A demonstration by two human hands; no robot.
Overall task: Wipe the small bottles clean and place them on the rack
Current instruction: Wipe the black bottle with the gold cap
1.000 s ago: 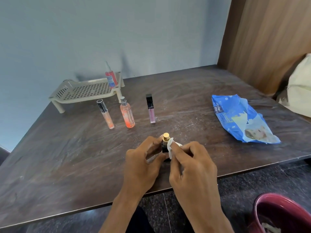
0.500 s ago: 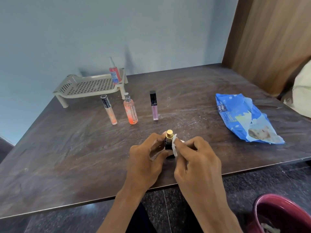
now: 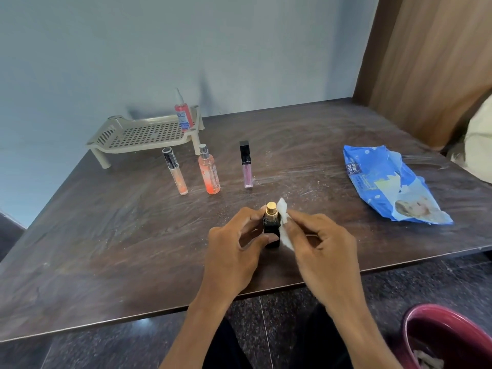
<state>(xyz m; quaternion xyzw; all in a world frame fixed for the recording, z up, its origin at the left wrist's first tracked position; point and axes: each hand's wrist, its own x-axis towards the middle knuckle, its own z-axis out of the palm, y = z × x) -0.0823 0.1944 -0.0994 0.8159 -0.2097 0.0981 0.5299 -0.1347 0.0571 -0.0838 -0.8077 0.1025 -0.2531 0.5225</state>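
My left hand (image 3: pixel 234 251) grips a small black bottle (image 3: pixel 271 226) with a gold cap, upright near the table's front edge. My right hand (image 3: pixel 319 246) pinches a white wipe (image 3: pixel 284 225) against the bottle's right side. Further back stand a slim orange tube (image 3: pixel 175 171), an orange spray bottle (image 3: pixel 209 170) and a pink tube with a black cap (image 3: pixel 246 165). A beige perforated rack (image 3: pixel 143 134) stands at the back left with a red spray bottle (image 3: pixel 183 111) on its right end.
A blue wipes pack (image 3: pixel 386 182) lies on the dark wooden table (image 3: pixel 106 235) at the right. A maroon bin (image 3: pixel 450 339) sits on the floor at the lower right. A wooden panel (image 3: pixel 431 62) rises at the back right.
The view has shifted slightly. My right hand has slid the wipe along the bottle's right side, exposing more of the black body; my left hand keeps its grip.
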